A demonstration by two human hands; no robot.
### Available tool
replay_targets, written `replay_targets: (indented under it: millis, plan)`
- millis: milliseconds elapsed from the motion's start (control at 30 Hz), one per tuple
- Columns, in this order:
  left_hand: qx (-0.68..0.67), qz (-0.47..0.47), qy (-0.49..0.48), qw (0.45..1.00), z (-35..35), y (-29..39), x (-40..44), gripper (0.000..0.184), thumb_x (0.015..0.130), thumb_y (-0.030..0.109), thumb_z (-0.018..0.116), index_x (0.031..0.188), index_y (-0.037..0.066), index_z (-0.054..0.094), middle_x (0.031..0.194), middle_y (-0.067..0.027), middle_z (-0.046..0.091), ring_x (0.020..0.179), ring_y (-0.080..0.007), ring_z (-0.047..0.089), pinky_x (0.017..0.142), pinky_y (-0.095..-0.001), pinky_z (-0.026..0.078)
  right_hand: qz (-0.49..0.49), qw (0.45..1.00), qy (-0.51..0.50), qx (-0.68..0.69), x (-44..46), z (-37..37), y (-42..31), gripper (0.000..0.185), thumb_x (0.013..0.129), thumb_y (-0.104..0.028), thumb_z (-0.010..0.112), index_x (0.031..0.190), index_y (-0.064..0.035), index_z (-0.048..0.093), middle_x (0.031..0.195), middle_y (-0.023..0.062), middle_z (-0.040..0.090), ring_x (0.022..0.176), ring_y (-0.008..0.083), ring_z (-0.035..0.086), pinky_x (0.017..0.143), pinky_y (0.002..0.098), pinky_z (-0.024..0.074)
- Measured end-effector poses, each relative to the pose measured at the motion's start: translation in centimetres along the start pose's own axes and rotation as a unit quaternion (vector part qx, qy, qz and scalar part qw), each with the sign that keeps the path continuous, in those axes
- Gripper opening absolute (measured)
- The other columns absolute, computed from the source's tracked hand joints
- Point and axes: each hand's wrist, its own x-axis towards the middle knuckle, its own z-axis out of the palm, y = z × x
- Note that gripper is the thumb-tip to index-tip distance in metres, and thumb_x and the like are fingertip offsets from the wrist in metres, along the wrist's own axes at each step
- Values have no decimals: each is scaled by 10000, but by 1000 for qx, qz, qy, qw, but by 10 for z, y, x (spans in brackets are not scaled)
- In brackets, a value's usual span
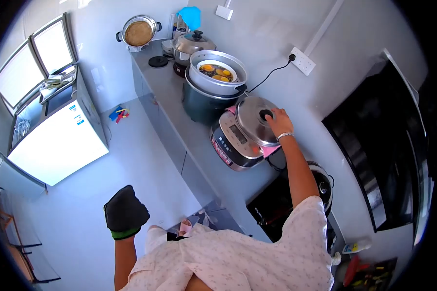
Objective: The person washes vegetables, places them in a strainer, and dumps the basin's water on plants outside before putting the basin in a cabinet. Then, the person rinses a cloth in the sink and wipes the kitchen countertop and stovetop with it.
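My right hand (pixel 279 122) has its fingers on the black knob of a round steel lid (pixel 251 121). The lid lies on top of a rice cooker (pixel 235 143), with pink cloth (pixel 269 151) showing at its edge. My left hand (pixel 126 211) is inside a dark mitt with a green cuff, held low over the floor at the left; its fingers are hidden. Behind the rice cooker stands a dark green cooker (pixel 204 104) bearing a silver pot (pixel 196 60), in which a white dish of food with egg yolks (pixel 218 72) sits.
A lidded steel pot (pixel 194 43) and a black disc (pixel 158 61) are farther back on the counter (pixel 174 121). A black cord runs to the wall socket (pixel 303 61). Nearer me are a black hob (pixel 272 208) and another cooker (pixel 322 186). A white freezer (pixel 58 140) stands left.
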Motion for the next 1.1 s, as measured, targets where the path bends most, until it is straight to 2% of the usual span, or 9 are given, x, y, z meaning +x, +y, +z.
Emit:
replay_targets:
  millis: [133,400,533,667,767,900,967,1067,1100]
  plan:
    - [390,175,-45,903,-11,21,46,305,779,187,626,1035,21,611,809,-32,647,685,-179,604,641,-327,507,45,997,-53,-37,19,16,-7,474,838,-438,555,1190,-121,540,1188,128,532,1086,319,528,913,413,444]
    - [-89,23,-123,988,-10,-26,184,297,772,151,633,1033,11,614,813,-33,653,689,-166,605,633,-311,508,86,993,-61,-57,31,41,-7,416,868,-396,531,1207,-155,534,1170,143,525,1070,335,530,895,434,446]
    - [-520,-244,-172,800,-8,-33,246,293,768,133,636,1031,6,616,816,-34,656,691,-160,605,629,-303,509,65,992,-62,-94,36,48,-6,325,905,-302,507,1190,-149,532,1133,162,527,1032,355,538,867,444,459]
    - [-66,95,-234,965,-6,-33,294,291,802,67,603,1082,-10,596,856,-49,651,715,-130,600,607,-274,511,104,985,-46,-130,34,35,-11,310,916,-290,492,1191,-151,524,1122,158,530,1012,350,548,855,440,466]
    - [-357,-170,-236,888,3,-56,314,282,808,80,601,1077,-8,598,854,-48,651,720,-134,604,609,-274,513,110,985,-36,-131,39,10,-12,304,930,-279,471,1196,-141,518,1096,157,545,1000,342,551,850,429,464]
    - [-340,-143,-226,901,13,-62,327,256,816,71,588,1059,-7,599,850,-46,652,720,-140,606,610,-280,513,86,993,24,-80,41,-17,10,307,938,-266,459,1188,-104,533,1064,163,564,986,352,544,855,413,439]
    - [195,230,-205,931,16,-61,336,277,827,128,593,1079,13,602,856,-55,656,719,-174,616,635,-298,521,96,993,37,-59,51,-30,1,307,939,-261,458,1184,-94,538,1058,166,569,988,352,544,853,413,438]
    - [-374,-198,-227,877,28,-75,340,372,771,213,660,1102,51,607,872,-71,662,736,-225,624,680,-324,526,95,993,59,-33,77,-54,-29,321,943,-252,456,1190,-65,541,1056,175,581,997,346,547,858,410,434]
    - [-70,-76,-270,957,31,-74,345,407,742,231,679,1104,61,603,873,-78,665,768,-241,627,708,-339,521,83,994,69,-20,88,-56,-41,326,944,-253,454,1193,-59,536,1061,182,578,1005,346,547,872,404,428]
